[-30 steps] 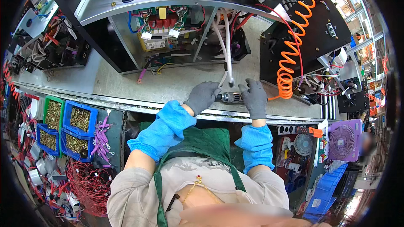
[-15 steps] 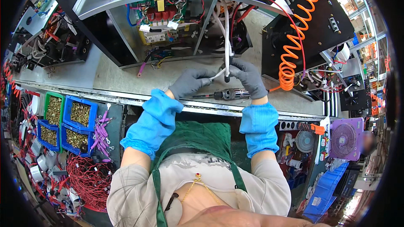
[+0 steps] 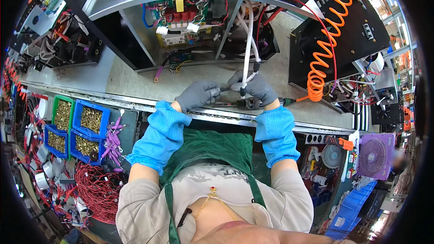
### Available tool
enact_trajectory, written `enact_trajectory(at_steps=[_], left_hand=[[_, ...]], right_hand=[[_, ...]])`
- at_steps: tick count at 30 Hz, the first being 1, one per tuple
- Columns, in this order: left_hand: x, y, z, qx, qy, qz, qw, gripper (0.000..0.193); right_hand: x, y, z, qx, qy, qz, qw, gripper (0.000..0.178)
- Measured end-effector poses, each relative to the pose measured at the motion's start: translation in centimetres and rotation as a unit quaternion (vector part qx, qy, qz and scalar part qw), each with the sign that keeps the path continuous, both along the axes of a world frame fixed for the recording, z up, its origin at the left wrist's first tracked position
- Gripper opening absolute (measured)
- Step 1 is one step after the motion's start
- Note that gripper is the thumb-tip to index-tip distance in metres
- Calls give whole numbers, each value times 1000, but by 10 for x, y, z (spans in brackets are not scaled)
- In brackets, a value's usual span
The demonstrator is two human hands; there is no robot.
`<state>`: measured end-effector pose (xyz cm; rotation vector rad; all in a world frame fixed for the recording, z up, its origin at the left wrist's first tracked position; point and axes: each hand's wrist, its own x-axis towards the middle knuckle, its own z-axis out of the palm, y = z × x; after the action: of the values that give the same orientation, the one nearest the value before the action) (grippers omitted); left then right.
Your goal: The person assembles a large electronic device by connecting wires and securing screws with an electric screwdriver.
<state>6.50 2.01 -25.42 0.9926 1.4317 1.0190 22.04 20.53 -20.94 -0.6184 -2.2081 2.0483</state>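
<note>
Left hand pinches a dark piece; white cables cross the right hand, obscuring its grip — power driver beneath, orange hose rightward.

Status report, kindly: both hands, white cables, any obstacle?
Left hand at small dark piece, grip unclear; right hand at white cables; pneumatic screwdriver close below.

Two white cables hang toward the near side from the far side, right of centre. One runs nearly straight and ends in a black tip. The other bends to its right, bears a black sleeve, then angles back left to meet the first. Nearer still, a dark cylindrical power tool, partly covered, lies crosswise, slim shaft to the left, green part to the right
</note>
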Motion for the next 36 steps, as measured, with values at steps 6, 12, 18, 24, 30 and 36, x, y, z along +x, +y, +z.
enact_trajectory(at_steps=[6, 12, 18, 24, 30, 36], left_hand=[[-20, 19, 51, 10, 11, 69, 998, 27], [-26, 45, 64, 214, 193, 240, 927, 25], [-50, 78, 49, 277, 529, 297, 745, 23], [-59, 87, 49, 291, 490, 306, 763, 19], [-64, 86, 39, 277, 571, 299, 713, 19], [-65, 87, 34, 279, 598, 303, 688, 21]], right_hand=[[-2, 3, 15, 114, 111, 96, 983, 26], [-15, 35, -8, 280, 188, -188, 923, 28], [-29, 27, 23, -109, 260, -279, 918, 17], [-38, 28, 5, 116, 293, -252, 915, 20], [-42, 16, 15, 304, 362, -167, 865, 28], [-80, 42, -25, 595, 176, -261, 739, 31]])
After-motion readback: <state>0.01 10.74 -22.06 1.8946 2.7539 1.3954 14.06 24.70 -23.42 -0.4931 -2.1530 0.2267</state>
